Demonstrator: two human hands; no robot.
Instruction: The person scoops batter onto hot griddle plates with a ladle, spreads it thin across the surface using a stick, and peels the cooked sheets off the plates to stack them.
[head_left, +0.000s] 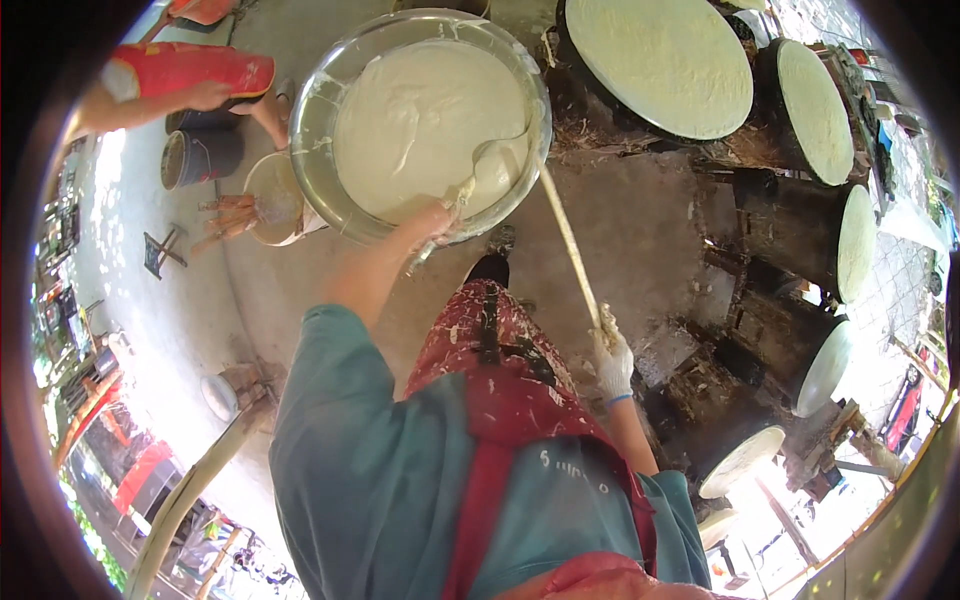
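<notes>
A wide metal basin (319, 161) of pale, thick batter (427, 112) lies before me. My bare left hand (435, 221), slightly blurred, is over its near rim, closed on the handle of a ladle (496, 169) whose bowl rests in the batter. On the right, my right hand (615, 364) wears a white glove and grips the lower end of a long pale stick (568, 236); the far end reaches the basin's right rim. What lies under that end is hidden. Large round griddles bear pale layers, the biggest griddle (660, 67) at upper right and a narrower-looking griddle (817, 112) beside it.
More round griddles (856, 244) curve down the right side over dark, grimy stands (787, 217). A person in a red garment (195, 71) is at upper left near a dark bucket (202, 157). A pale bucket (274, 199) stands left of the basin, a small folding stool (161, 253) further left.
</notes>
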